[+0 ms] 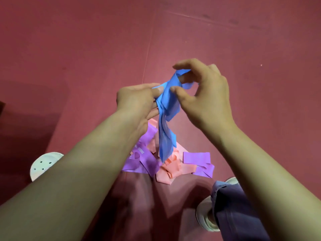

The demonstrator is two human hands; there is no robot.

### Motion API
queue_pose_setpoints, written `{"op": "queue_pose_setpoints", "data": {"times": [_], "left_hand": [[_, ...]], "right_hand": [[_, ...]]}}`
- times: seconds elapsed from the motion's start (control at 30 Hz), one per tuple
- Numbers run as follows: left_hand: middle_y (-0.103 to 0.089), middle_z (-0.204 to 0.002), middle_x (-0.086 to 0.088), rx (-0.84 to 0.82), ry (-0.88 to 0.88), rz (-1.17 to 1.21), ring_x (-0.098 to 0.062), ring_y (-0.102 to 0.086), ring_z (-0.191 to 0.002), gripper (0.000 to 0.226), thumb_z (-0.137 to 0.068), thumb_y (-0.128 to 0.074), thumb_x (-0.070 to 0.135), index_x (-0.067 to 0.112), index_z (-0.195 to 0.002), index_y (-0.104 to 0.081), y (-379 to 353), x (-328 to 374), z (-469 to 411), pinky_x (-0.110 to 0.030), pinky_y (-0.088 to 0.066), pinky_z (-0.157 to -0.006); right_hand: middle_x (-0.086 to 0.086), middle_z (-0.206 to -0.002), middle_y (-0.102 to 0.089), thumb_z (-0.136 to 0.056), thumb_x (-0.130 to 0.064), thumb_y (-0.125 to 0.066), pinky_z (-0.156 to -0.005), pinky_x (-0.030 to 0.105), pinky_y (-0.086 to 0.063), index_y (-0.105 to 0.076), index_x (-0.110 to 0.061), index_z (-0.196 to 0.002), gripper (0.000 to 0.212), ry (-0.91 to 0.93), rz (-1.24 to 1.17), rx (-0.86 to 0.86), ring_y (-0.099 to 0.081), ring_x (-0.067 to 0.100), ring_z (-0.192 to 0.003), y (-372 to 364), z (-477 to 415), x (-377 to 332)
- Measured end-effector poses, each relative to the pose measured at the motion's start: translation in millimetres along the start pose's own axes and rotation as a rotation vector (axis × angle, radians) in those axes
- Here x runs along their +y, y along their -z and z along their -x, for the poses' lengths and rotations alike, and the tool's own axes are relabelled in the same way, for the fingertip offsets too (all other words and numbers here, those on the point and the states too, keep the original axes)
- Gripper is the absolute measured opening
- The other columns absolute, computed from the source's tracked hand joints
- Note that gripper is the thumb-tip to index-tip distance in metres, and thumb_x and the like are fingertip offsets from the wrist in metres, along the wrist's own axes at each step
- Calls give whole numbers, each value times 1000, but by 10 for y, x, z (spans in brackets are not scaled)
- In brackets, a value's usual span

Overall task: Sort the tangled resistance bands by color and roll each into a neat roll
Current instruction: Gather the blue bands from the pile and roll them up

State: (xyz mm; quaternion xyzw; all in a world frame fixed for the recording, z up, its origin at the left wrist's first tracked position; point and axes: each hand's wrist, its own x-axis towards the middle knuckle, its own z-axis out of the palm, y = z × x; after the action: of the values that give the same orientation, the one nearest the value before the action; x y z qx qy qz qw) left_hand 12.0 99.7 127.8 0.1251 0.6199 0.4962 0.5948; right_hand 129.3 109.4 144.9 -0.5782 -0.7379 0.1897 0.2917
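Left hand [137, 100] grip pinched on blue band [165, 122]; right hand [203, 96] grip pinching its upper fold. Band hanging, lower end over purple bands [139, 159] and pink bands [168, 169] tangled on near floor [86, 49]. Left forearm hiding part of pile. White shoes [43, 164] cut off.

From where I watch, the red floor [86, 49] lies bare ahead and to both sides, open for a hand. Below my hands, the purple bands [147, 162] and pink bands [167, 171] clutter the middle, with the blue band [165, 136] hanging down over them. A white shoe [43, 164] blocks the lower left; another shoe [205, 218] and a trouser leg [234, 214] block the lower right.
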Motion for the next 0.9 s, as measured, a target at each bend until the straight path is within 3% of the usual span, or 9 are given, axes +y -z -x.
{"op": "queue_pose_setpoints", "data": {"times": [0.1, 0.17, 0.3, 0.43, 0.5, 0.57, 0.73, 0.8, 0.9], "left_hand": [[-74, -82, -8, -30, 25, -3, -14, -70, -58, 14, -88, -62, -1, 2, -99, -70, 11, 16, -15, -29, -61, -65], [-74, -82, -8, -23, 14, -30, -15, -70, -61, 12, -88, -62, -1, 4, -95, -71, 17, -5, -12, -29, -60, -68], [-73, -79, -10, -3, -31, -24, -16, -70, -59, 12, -86, -64, -1, 3, -95, -71, 39, -1, -10, -26, -60, -61], [-76, -86, -11, -60, -29, -1, -18, -73, -71, 17, -84, -67, -2, 3, -99, -72, 81, 0, -13, -27, -60, -67], [-76, -84, -9, -57, -54, -7, -17, -73, -71, 18, -82, -68, -3, 4, -98, -73, 82, 7, -25, -24, -59, -64], [-75, -72, -2, -29, -101, -30, -11, -70, -61, 16, -81, -69, -5, 6, -92, -72, 71, 12, -42, -19, -55, -55], [-71, -66, 2, -19, -184, -123, -7, -64, -54, 17, -80, -71, -3, 10, -91, -73, 92, 17, -58, -16, -51, -52], [-72, -67, 3, -91, -186, -150, -6, -64, -55, 17, -81, -70, -2, 11, -91, -73, 87, 25, -29, -16, -53, -55], [-72, -67, 3, -179, -162, -176, -6, -65, -57, 18, -82, -67, -4, 11, -91, -72, 100, 45, -15, -15, -53, -57]], "right_hand": [[-10, -88, -65, -81, -7, -61, -83, 25, -42, -59, -23, -121, 43, -48, -86, -27, -59, 15, -97, -3, 22, -3], [-4, -91, -68, -85, -3, -53, -80, 28, -45, -54, -22, -126, 46, -62, -132, -37, -59, 15, -88, -15, 54, -7], [-6, -94, -67, -86, 2, -45, -74, 25, -45, -48, -21, -130, 50, -138, -221, -41, -54, 9, -75, -40, 109, 14], [-9, -92, -63, -87, 2, -46, -70, 24, -46, -48, -21, -129, 48, -176, -275, -82, -54, 5, -68, -31, 97, 80], [-10, -94, -63, -86, 3, -45, -68, 24, -50, -47, -22, -129, 50, -191, -326, -104, -53, 4, -63, -40, 78, 95], [-9, -95, -62, -86, 4, -44, -67, 36, -55, -46, -24, -129, 51, -244, -413, -131, -55, 12, -63, -60, 67, 89], [2, -87, -59, -91, 2, -46, -43, 22, -49, -47, -15, -126, 39, -683, -929, -47, -52, 11, -40, -45, -70, 106], [8, -87, -64, -92, 2, -47, -40, 19, -47, -47, -11, -126, 36, -858, -1018, -46, -51, 11, -35, -20, -109, 164], [9, -91, -67, -88, 0, -58, -41, 17, -46, -58, -9, -114, 28, -901, -1021, -145, -53, 12, -43, 9, -101, 234]]}}
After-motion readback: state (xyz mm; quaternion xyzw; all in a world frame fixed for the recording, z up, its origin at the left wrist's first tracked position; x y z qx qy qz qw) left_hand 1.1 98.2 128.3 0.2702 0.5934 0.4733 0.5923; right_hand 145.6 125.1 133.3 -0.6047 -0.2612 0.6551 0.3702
